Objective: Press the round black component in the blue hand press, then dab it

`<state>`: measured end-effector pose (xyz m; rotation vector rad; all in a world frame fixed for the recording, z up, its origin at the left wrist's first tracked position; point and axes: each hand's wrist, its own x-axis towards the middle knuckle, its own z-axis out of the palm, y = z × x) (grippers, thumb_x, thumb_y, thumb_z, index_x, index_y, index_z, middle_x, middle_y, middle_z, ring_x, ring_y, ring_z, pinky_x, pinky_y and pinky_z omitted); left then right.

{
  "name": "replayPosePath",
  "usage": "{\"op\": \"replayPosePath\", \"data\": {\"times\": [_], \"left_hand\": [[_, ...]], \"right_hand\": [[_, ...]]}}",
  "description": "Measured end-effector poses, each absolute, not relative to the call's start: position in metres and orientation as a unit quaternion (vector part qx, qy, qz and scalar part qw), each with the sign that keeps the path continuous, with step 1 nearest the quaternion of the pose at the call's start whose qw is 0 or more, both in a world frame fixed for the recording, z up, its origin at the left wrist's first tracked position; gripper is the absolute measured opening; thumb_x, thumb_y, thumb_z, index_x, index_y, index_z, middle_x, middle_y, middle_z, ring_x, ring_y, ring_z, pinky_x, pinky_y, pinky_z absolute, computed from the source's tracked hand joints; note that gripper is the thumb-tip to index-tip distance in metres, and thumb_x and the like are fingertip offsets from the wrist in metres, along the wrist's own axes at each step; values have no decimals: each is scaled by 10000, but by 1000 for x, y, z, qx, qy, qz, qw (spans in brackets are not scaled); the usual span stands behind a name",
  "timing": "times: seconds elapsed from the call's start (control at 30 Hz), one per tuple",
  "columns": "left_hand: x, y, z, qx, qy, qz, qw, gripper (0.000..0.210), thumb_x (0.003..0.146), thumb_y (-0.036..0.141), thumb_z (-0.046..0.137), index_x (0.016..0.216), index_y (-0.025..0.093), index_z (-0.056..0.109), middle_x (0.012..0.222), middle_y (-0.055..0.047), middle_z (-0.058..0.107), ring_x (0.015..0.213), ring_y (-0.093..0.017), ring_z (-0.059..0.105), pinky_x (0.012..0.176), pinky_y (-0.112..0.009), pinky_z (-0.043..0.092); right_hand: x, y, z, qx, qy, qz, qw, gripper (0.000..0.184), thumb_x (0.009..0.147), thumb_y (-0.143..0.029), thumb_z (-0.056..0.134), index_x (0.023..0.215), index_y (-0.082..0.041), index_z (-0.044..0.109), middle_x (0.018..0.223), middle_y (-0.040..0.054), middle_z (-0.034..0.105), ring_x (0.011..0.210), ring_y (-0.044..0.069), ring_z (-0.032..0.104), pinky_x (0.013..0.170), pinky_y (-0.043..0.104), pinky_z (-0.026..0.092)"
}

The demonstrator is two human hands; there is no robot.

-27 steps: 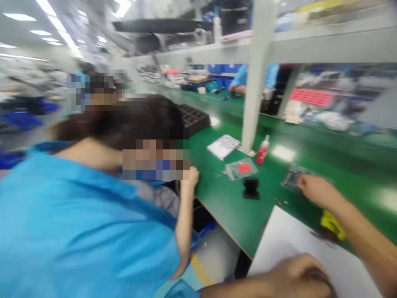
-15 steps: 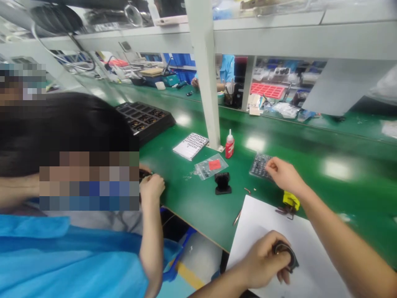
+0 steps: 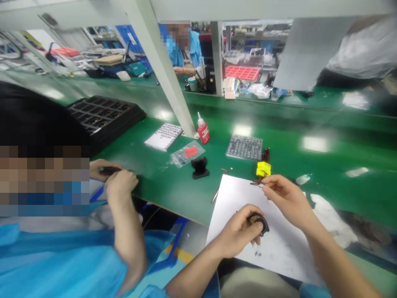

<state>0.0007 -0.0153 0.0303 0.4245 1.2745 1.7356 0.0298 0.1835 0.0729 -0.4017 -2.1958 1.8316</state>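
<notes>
Green bench point(image 3: 310, 124), white sheet point(image 3: 279, 244), left hand point(image 3: 238, 231) gripping round black part point(image 3: 258, 222)

Paper sheet point(image 3: 279, 244) on the bench point(image 3: 325, 165) front edge, parts grid point(image 3: 245, 147) behind it, bottle point(image 3: 202, 130) left of the grid.

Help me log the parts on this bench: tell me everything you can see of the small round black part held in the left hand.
The round black part is a small, dark ring-shaped piece with a lighter, brownish inner ring facing up; the material looks like black plastic, though blur hides fine detail. The left hand grips it by its side, fingers curled round the near edge. It sits just above the white sheet at the bench's near edge; whether it touches the sheet cannot be told. The right hand is apart from it.
</notes>
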Motion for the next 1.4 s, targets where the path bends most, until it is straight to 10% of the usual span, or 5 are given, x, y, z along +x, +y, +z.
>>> {"op": "replayPosePath", "data": {"times": [0.3, 0.77, 1.4], "left_hand": [[-14, -31, 26, 106, 449, 784, 416, 542, 914, 665, 709, 1117, 176, 591, 966, -74, 727, 612, -122, 638, 582, -242, 454], [-36, -37, 35, -5, 404, 886, 226, 395, 907, 521, 720, 1076, 171, 646, 879, -75, 744, 586, -135, 623, 573, -248, 445], [-32, -35, 30, 5, 418, 872, 255, 391, 912, 508, 719, 1086, 177, 605, 901, -68, 743, 589, -142, 638, 587, -263, 440]], "right_hand": [[118, 181, 31, -194, -875, 413, 159, 197, 1008, -426, 650, 1025, -256, 747, 924, 36, 789, 775, 207, 748, 630, 280, 591], [101, 103, 30, 164, -933, 257, 188, 240, 1036, -144, 640, 1267, -88, 670, 1012, 104, 755, 856, 254, 666, 765, 409, 580], [70, 90, 28, 79, -965, 194, 155, 242, 1046, -112, 523, 901, -192, 699, 799, 37, 669, 649, 225, 604, 530, 365, 415]]}}
